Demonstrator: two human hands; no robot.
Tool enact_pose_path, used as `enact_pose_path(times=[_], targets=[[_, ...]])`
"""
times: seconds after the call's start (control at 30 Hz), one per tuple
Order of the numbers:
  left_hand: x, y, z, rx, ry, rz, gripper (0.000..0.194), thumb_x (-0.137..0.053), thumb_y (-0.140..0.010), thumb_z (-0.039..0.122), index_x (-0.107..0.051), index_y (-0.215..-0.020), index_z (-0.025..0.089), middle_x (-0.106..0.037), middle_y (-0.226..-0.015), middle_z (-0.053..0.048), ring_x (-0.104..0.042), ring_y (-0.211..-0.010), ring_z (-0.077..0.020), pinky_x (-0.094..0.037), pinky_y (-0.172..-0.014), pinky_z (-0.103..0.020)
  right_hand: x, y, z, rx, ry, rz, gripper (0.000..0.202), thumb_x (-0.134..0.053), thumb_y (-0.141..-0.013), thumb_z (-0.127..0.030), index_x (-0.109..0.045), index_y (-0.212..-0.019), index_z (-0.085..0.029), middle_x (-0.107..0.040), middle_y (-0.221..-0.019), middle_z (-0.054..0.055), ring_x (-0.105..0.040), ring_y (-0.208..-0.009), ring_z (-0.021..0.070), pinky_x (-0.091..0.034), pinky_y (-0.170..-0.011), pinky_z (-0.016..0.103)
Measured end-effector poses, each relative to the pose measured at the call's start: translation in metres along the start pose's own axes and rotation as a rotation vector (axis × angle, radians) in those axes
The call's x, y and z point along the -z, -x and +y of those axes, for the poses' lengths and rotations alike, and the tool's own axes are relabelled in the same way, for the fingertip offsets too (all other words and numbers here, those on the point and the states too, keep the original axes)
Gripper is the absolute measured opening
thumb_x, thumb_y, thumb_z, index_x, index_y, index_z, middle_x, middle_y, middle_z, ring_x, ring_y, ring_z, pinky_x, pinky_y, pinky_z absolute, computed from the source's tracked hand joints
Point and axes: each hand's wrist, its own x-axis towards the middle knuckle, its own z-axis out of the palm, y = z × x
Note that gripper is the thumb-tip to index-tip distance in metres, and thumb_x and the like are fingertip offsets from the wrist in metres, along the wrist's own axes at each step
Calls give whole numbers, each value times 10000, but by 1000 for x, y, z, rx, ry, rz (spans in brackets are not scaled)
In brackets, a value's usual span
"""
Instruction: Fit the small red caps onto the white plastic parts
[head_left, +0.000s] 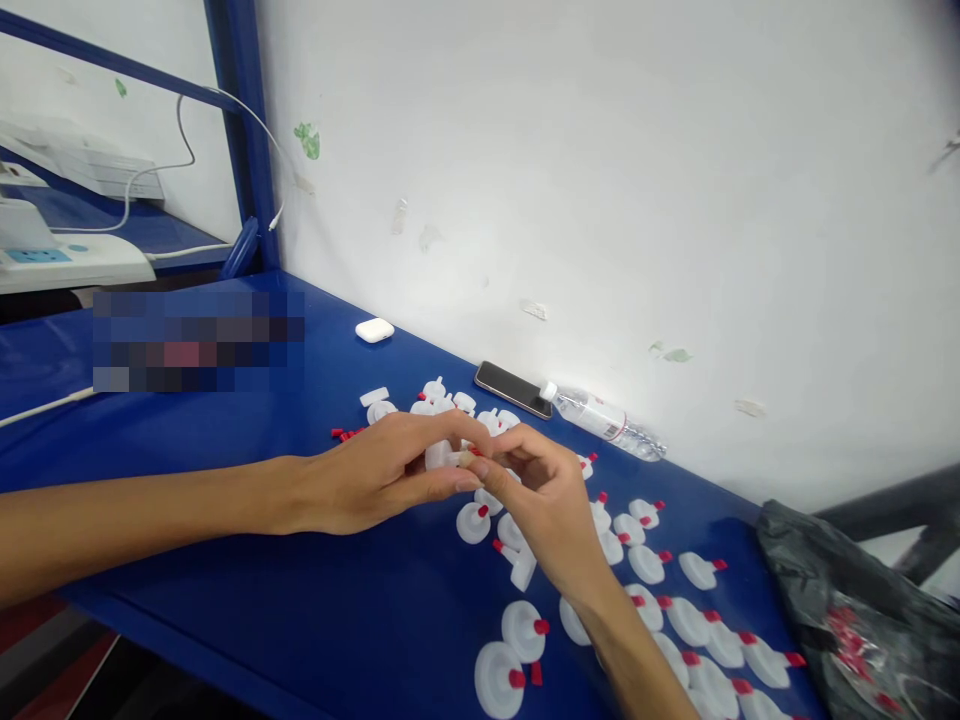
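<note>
My left hand is closed around a translucent white plastic nozzle cap, its narrow spout pointing right. My right hand meets it there, thumb and forefinger pinched on a small red tip cap at the spout's end; the fingers hide much of it. Beneath and right of my right hand lie many white nozzle caps with red tips, among them one white cap near the front. Behind my left hand sit several white caps and a little heap of loose red tip caps.
Along the wall lie a white earphone case, a phone and a plastic bottle on its side. A dark plastic bag with red pieces stands at the right edge of the blue table. A power strip is at left.
</note>
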Motion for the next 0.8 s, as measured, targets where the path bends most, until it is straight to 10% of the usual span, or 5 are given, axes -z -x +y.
enact_pose_path(times=[0.8], targets=[[-1,5,9,-26,-80,0,61,-463,-1018,270,-509,-1043,239,-463,-663,83,-393,-512,-91,-344,-500,-228,-9,1,2,-43,24,-107,167,-825,-850,-339,-706,-856,-222,-736,-841,-13,-642,-777,151,-507,-724,258]])
